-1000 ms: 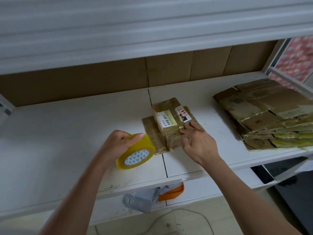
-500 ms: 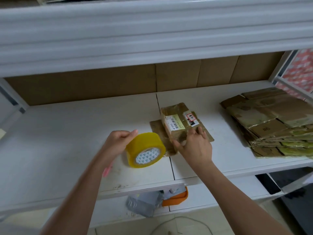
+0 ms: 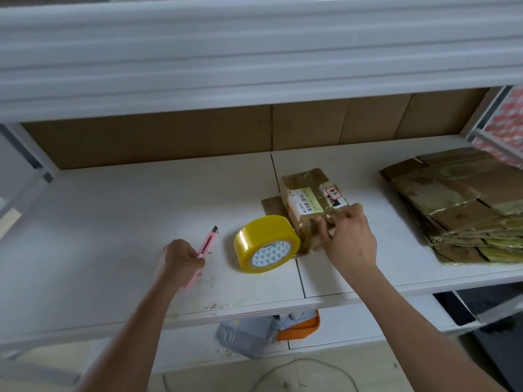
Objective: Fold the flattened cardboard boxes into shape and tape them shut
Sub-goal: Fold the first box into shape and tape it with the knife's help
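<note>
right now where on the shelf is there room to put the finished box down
Far left of the shelf, past the left hand and cutter. A narrower strip lies between the box and the flat stack. The middle is crowded: tape roll, box, right hand.

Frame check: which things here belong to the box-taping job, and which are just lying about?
In the job:
- small cardboard box, held by the right hand
- yellow tape roll
- pink utility knife, gripped by the left hand
- stack of flattened boxes

Lying about:
- grey bag and orange item on the lower shelf
- cable on the floor
</note>
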### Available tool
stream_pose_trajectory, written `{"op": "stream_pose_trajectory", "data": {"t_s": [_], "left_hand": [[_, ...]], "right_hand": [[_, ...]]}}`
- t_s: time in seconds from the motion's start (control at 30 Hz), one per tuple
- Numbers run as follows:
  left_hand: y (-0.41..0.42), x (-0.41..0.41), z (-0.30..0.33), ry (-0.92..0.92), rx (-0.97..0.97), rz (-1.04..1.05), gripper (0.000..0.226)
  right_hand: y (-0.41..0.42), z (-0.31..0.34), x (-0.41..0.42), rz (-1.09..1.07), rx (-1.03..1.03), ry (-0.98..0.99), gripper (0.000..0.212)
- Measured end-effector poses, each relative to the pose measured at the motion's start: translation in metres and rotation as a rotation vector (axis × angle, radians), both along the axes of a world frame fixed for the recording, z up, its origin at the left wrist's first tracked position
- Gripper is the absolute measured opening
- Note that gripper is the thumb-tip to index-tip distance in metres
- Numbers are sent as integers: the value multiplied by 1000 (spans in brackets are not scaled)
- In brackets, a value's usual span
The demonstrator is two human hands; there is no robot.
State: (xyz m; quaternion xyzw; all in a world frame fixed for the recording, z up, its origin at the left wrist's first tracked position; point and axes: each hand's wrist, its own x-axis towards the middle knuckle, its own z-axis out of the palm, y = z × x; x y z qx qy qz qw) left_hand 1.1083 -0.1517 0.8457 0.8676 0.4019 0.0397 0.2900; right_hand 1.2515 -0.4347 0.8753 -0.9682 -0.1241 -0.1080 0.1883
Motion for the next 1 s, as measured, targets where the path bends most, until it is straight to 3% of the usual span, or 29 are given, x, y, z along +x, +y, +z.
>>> {"op": "stream_pose_trajectory", "data": {"t_s": [0.17,0.3,0.37,0.43,0.57,0.6,0.7,0.77,0.87,1.0], "left_hand": [[-29,24,51,-384,-268,48,16],[-79,48,102,-538,-416,-130,10],[-110,55,113,-472,-426,-274,12],[-137,60,115,-406,-428,-393,11],[-154,67,112,-426,-485,-450,12],[-152,68,110,-431,-431,-445,14],[-133,68,104,-364,-25,-388,15],[-120,69,95,-251,125,-359,21],[-114,71,81,-23,103,-360,31],[-110,70,76,52,156,-359,26]], "right_hand": [[-10,11,1,147,213,-114,30],[-14,21,-7,533,411,-273,54],[-11,23,-11,637,412,-314,58],[-8,24,-12,693,424,-298,48],[-16,15,-8,574,443,-309,22],[-20,11,-7,522,450,-304,17],[-29,-3,-5,447,494,-239,5],[-28,-12,-7,493,524,-157,10],[-14,-22,-11,429,608,-21,23],[2,-34,-10,247,521,-7,34]]}}
